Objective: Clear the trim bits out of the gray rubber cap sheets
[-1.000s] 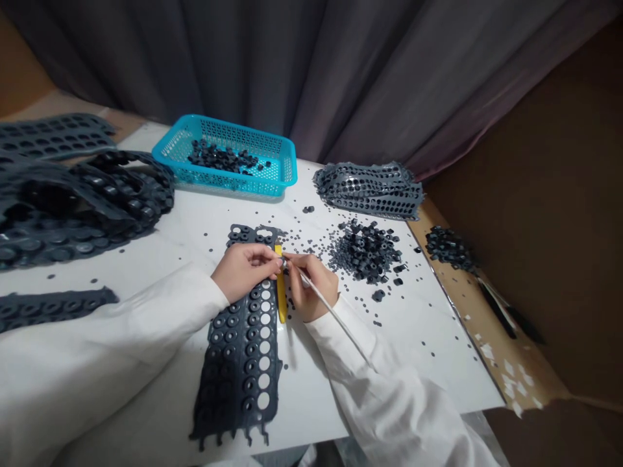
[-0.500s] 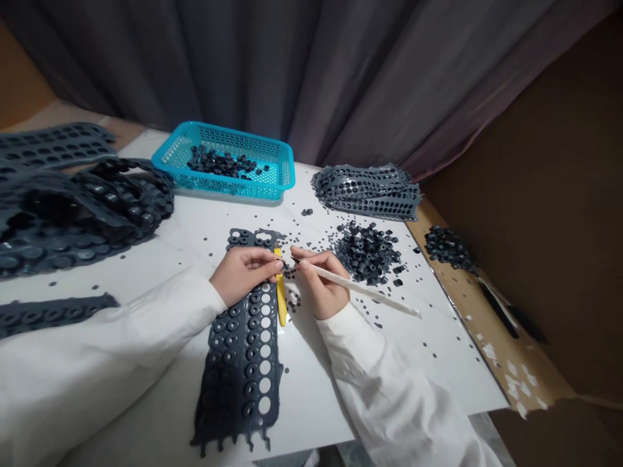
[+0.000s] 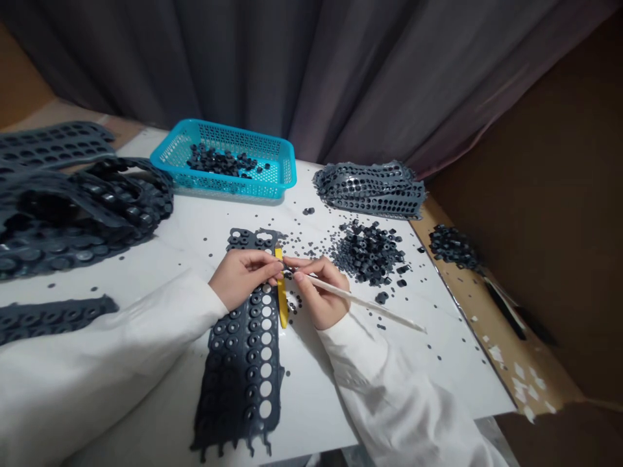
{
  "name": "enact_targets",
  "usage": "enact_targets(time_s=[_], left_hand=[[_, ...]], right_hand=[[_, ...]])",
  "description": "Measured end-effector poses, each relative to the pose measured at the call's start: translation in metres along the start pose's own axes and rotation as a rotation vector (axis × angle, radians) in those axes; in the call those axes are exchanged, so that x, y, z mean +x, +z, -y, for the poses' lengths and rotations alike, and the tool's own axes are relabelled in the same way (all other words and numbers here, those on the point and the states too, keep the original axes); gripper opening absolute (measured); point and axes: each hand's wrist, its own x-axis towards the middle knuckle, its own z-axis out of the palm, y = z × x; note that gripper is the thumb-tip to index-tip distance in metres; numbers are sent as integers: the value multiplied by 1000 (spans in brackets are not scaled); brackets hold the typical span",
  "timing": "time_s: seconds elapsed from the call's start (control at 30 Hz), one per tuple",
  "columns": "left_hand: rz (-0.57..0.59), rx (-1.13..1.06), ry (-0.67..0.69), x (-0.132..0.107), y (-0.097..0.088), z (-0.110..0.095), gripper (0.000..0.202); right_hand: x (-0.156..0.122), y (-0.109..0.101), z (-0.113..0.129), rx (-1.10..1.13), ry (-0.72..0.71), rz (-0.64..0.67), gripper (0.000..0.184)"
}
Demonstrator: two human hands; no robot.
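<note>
Rubber sheet lies at the table's front edge, its right column showing open holes, the others retaining rings. Left hand pinches a small dark piece; right hand grips a white stick. Loose bits heap toward the right edge; a curtain hangs behind.

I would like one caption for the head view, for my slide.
Left hand over a black sheet, right hand holding a white stick; a blue basket behind.
</note>
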Motion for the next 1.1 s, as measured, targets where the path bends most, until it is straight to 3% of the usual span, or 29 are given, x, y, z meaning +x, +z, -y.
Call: enact_targets(time_s=[0.5, 0.7, 1.1], left_hand=[[12, -95, -78, 0, 2, -1, 37], [-11, -80, -78, 1, 3, -3, 34], [-5, -96, -78, 1, 2, -2, 35]], right_hand=[[-3, 1, -3, -73, -139, -92, 6], [-2, 0, -3, -84, -141, -19, 6], [-2, -1, -3, -146, -185, -16, 5]])
